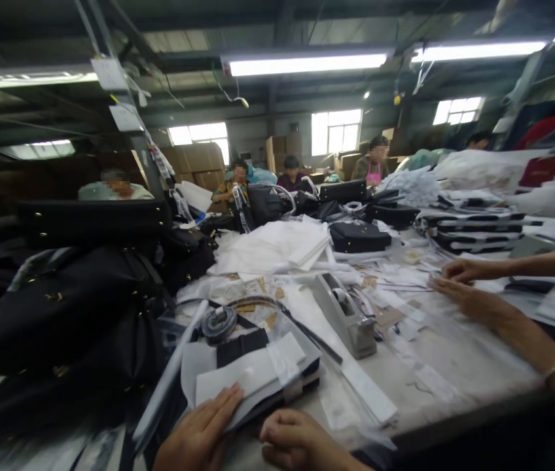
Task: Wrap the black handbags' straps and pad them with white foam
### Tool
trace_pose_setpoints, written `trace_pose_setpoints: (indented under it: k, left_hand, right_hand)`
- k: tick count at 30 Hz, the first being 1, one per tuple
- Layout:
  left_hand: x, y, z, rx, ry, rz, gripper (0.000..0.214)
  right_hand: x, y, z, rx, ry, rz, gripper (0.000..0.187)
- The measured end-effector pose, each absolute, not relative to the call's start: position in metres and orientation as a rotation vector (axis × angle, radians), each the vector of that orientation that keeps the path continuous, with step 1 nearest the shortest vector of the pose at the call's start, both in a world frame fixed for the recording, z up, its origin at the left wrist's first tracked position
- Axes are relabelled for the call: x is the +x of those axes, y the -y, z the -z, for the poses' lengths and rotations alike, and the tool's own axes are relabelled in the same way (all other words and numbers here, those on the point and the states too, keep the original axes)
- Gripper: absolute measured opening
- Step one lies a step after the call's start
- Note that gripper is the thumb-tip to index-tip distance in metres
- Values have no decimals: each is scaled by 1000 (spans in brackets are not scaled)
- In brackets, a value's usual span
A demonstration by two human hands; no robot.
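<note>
A black bag (311, 381), flat and partly covered with white wrapping sheets (245, 376), lies at the table's front edge. Clear tape (287, 367) runs over its right end. My left hand (203, 425) rests on the near left part of the sheets, fingers stretched out. Just right of it, my right hand (297, 439) is curled closed by the bag's near side; whatever its fingers hold, if anything, is hidden. A coiled dark strap (218, 324) sits behind the bag. To the right stands a grey tape dispenser (351, 320).
Black bags (86, 294) are piled high at the left. White sheets (277, 245) are stacked behind the dispenser. At the right, a co-worker's hands (468, 288) meet over the table. Several people sit across the table. Paper scraps (400, 314) litter the tabletop.
</note>
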State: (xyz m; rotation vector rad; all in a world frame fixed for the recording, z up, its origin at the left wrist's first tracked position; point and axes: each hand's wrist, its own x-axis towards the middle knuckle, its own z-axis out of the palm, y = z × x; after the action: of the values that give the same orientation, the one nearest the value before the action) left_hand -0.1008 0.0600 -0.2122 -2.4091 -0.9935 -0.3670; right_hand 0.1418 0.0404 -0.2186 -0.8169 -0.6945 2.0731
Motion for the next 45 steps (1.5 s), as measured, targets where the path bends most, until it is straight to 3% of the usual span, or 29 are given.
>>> trace_pose_setpoints:
  k: [8,15,21,23,26,28,31,34,39,43,45]
  left_hand:
    - [-108,-67,204,-2351,978,567,57]
    - [-108,-53,203,-2270,1217,792,68]
    - [-106,-55,209,-2088,1306,841,83]
    - [-103,-55,205,-2045,1328,808,77]
    - [-96,-53,199,-2006,1386,768,70]
    - [-91,-54,196,-1988,1426,783,69]
    - [-85,-56,196,-1939,1498,815,69]
    - [-82,-57,195,-1887,1589,818,70]
    - [-79,-54,193,-1918,1594,842,72]
    - [-78,-53,192,-1928,1587,891,72]
    - [-78,-53,193,-1939,1592,894,72]
  right_hand:
    - [102,-44,236,-663,619,-1858,48]
    - [99,-37,190,-594,730,-1678,20]
    - [101,-49,174,-645,1007,-1630,27]
    - [119,-55,170,-728,1328,-1417,23]
    - [168,-68,171,-951,1786,-735,18]
    - [205,-78,177,-1189,1978,-320,27]
    - [245,-91,190,-1594,2177,-15,42]
    - [259,-101,199,-1822,2279,42,36]
    - [252,-111,196,-1793,2319,43,15]
    - [245,-110,197,-1567,2421,-26,30]
    - [244,-109,201,-1500,2437,-104,24]
